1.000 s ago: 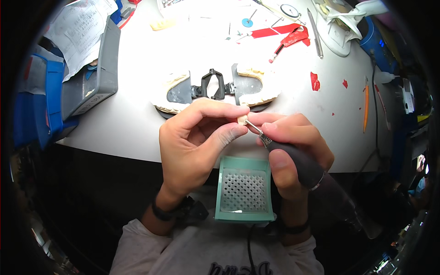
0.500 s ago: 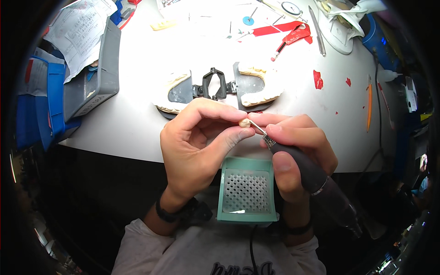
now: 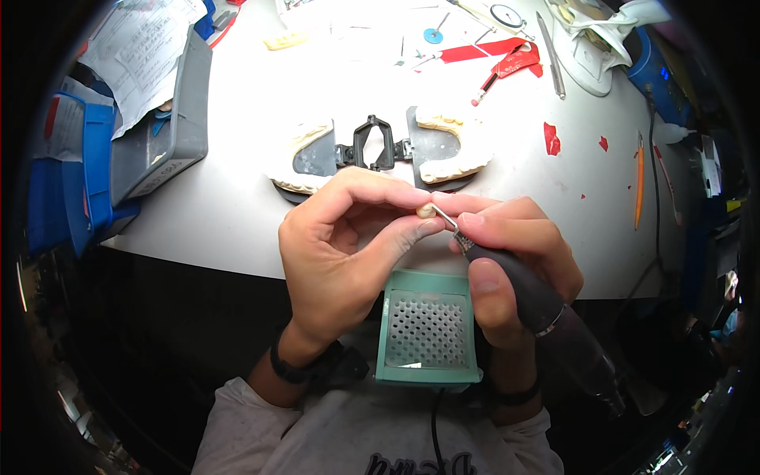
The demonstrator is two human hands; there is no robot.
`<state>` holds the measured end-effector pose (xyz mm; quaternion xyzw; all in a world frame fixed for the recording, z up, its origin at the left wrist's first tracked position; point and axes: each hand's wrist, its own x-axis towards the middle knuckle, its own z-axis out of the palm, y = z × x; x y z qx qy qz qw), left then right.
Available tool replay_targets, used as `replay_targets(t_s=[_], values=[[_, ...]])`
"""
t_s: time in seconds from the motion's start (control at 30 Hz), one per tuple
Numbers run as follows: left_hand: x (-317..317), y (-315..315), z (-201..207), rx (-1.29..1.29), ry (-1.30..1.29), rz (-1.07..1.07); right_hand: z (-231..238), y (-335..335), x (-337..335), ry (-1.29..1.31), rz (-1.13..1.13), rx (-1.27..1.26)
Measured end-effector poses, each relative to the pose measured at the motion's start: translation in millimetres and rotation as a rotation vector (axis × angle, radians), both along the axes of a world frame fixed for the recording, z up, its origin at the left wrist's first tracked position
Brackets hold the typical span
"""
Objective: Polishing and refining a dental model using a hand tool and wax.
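Between the thumb and index finger of my left hand [image 3: 336, 245] I pinch a small ivory dental crown [image 3: 426, 211]. My right hand [image 3: 518, 245] is wrapped round a dark dental handpiece [image 3: 522, 293], its thin metal bur reaching up and left to the crown. The tip meets or nearly meets the crown; exact contact is too small to tell. Below both hands sits a mint-green dust-extraction box [image 3: 381, 332] with a perforated grille. Just beyond my fingers lies an opened dental articulator [image 3: 372, 142], with a cream plaster dental model [image 3: 453, 169] on its right half and another on its left.
A grey bin [image 3: 190, 103] holding papers stands at the left, beside blue bins [image 3: 96, 158]. Red wax scraps [image 3: 552, 138], a dial gauge [image 3: 507, 16], a metal tool [image 3: 552, 59] and an orange-handled knife [image 3: 639, 182] lie at the right and back. A cable runs down the right side.
The whole view has shifted very slightly. The crown appears turned a little in my left fingers, while both hands keep nearly the same place.
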<state>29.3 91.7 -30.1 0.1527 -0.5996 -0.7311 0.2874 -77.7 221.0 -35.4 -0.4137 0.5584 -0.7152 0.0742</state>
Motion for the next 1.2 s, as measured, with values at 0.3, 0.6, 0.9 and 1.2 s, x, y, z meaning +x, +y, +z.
replay_targets(t_s=[0.3, 0.6, 0.9, 1.2], values=[[-0.2, 2.7, 2.1, 0.027, -0.046, 0.017, -0.7, 0.3, -2.4, 0.032, 0.005, 0.014], [-1.6, 3.2, 2.2, 0.068, -0.030, 0.014, 1.6, 3.6, 0.9, -0.115, 0.011, 0.006], [-2.0, 3.2, 4.9, 0.049, -0.047, 0.025, -0.8, 1.3, -2.2, 0.009, 0.009, 0.025], [-1.0, 1.2, 6.7, 0.097, -0.058, -0.017, -0.9, 4.0, -1.2, -0.093, 0.022, -0.006]])
